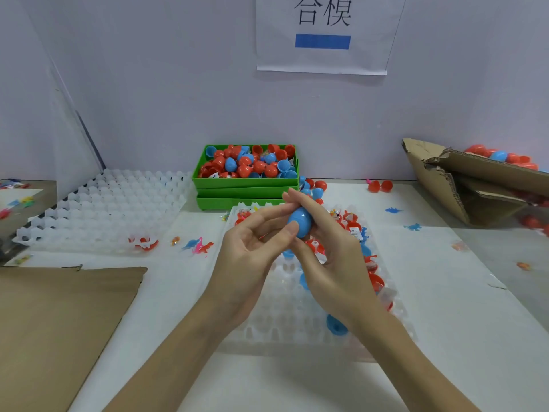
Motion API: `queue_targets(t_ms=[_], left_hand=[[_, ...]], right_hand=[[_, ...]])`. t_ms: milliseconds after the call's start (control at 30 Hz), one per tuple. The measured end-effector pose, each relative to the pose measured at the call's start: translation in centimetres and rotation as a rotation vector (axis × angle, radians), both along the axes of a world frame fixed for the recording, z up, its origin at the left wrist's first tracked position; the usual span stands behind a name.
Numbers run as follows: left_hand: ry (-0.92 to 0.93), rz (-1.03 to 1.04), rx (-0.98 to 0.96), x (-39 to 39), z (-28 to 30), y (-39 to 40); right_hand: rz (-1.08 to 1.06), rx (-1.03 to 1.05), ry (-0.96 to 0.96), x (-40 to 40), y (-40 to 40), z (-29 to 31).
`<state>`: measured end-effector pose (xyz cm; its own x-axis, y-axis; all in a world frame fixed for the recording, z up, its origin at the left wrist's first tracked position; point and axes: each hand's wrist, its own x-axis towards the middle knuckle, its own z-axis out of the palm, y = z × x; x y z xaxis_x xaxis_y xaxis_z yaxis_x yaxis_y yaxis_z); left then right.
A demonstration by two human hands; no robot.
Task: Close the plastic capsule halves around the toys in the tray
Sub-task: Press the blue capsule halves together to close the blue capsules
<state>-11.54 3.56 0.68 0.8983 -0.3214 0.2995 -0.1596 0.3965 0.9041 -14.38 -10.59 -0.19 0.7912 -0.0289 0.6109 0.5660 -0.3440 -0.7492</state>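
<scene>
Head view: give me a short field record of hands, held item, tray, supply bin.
left hand: fingers and thumb pinch the blue capsule
right hand: fingers wrap the blue capsule from the other side
blue capsule: held above the tray, halves look joined; contents not visible
tray: clear, under the hands; red and blue halves with toys along its right side
green bin: behind the tray, full of loose red and blue halves
loose toys: small dinosaurs on the table, left of the tray

One head-worn wide-angle view looks forward and down from close above the tabletop (445,307), facing the back wall (178,99), forearms entering from the bottom edge.
</scene>
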Motion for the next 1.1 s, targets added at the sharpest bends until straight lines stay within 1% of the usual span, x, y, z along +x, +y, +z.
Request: queue_targets(t_ms=[200, 367, 500, 600, 667, 733, 833, 900, 1000, 1100], left_hand=[[-0.059, 0.102, 0.044, 0.2, -0.6, 0.0], [-0.003, 0.109, 0.043, 0.2, -0.7, -0.2], [0.095, -0.046, 0.004, 0.5, -0.5, 0.1], [0.141, -0.078, 0.006, 0.8, -0.6, 0.2], [0.152, -0.103, 0.001, 0.9, -0.6, 0.2], [0.199, -0.171, -0.036, 1.0, -0.6, 0.3], [0.353, -0.282, -0.126, 1.1, -0.6, 0.3], [0.418, -0.321, -0.154, 1.0, -0.8, 0.2], [0.391, -0.279, -0.113, 1.0, -0.9, 0.0], [0.302, -0.194, -0.065, 0.9, -0.7, -0.1]], right_hand=[[-0.047, -0.047, -0.059, 0.2, -0.3, -0.1], [-0.080, -0.130, -0.089, 0.3, -0.8, -0.2], [-0.140, -0.251, -0.088, 0.7, -1.1, -0.6], [-0.217, -0.341, -0.102, 0.9, -1.0, -0.9], [-0.237, -0.351, -0.101, 0.9, -1.0, -0.9], [-0.237, -0.355, -0.101, 0.7, -0.9, -0.7], [-0.212, -0.346, -0.080, 0.5, -0.8, -0.4], [-0.201, -0.336, -0.069, 0.3, -0.6, -0.5], [-0.169, -0.306, -0.011, 0.2, -0.3, -0.5], [-0.123, -0.314, 0.028, 0.3, -0.6, -0.5]])
